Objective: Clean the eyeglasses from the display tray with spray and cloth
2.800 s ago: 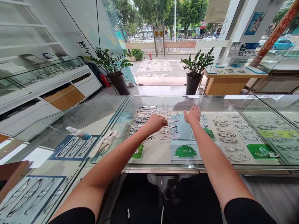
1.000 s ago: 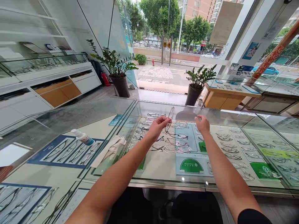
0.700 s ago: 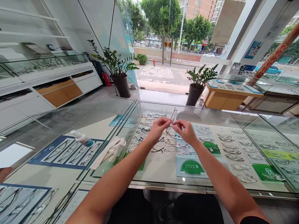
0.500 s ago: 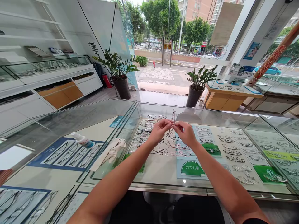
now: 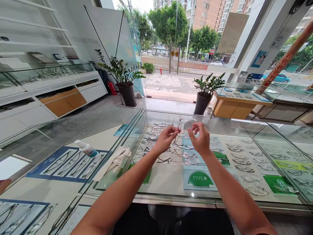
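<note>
Landmark: the green half-round MOHOE sign (image 5: pixel 200 179), near the front edge of the glass display counter (image 5: pixel 171 199). Left hand (image 5: pixel 165 140), beyond the sign and to its left, pinches a thin-rimmed pair of eyeglasses (image 5: pixel 179 123) between thumb and fingertips; the glasses stand on edge, raised above the counter, beyond the sign and a little left of it. Right hand (image 5: pixel 200 140), straight beyond the sign — fingers curled, thumb and forefinger parted in a narrow gap, nothing seen between them, tips near the held pair but apart from it. Beyond the sign and left, below the left hand, close rows of eyeglasses (image 5: pixel 150 138); whether under the glass or on top, cannot tell. Green card (image 5: pixel 222 159) beyond the sign, to its right; another green card (image 5: pixel 281 185) well to the right, about level with it, a pair of glasses on it. Left of the sign, a crumpled beige cloth (image 5: pixel 114 163); farther left, a white spray bottle (image 5: pixel 86 149), tilted in view, by a blue display tray (image 5: pixel 55 156) of frames. Far beyond the sign, two potted plants — one (image 5: pixel 122 73) to its left, one (image 5: pixel 207 87) nearly in line — and a red fire extinguisher (image 5: pixel 111 88) beside the left one.
</note>
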Action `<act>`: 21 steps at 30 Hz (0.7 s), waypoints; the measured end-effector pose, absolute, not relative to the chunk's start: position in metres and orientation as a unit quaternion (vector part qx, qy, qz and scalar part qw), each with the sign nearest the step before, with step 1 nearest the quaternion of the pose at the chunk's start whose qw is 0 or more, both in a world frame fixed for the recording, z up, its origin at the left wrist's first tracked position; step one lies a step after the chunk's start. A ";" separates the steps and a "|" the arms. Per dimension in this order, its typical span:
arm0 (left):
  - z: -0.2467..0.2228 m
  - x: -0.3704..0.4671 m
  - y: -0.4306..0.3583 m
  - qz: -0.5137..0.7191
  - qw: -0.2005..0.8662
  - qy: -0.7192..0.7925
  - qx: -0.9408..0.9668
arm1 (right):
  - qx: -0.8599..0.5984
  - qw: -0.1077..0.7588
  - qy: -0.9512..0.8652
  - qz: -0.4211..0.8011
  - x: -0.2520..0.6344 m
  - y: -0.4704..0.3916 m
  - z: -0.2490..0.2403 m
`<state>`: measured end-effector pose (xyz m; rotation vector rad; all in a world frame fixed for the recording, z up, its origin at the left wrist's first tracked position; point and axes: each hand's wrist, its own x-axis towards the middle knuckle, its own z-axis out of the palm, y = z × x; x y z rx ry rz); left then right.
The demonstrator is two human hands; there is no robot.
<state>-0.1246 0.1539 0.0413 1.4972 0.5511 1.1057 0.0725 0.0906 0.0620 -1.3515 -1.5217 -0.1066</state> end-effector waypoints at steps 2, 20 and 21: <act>0.041 -0.125 0.153 0.457 0.552 0.230 0.658 | -0.554 0.477 -0.682 -0.016 0.063 0.090 0.058; 0.045 -0.127 0.160 0.567 0.585 0.268 0.515 | -0.661 0.450 -0.599 -0.047 0.060 0.096 0.048; 0.046 -0.127 0.158 0.560 0.585 0.258 0.527 | -0.635 0.438 -0.634 -0.060 0.055 0.092 0.052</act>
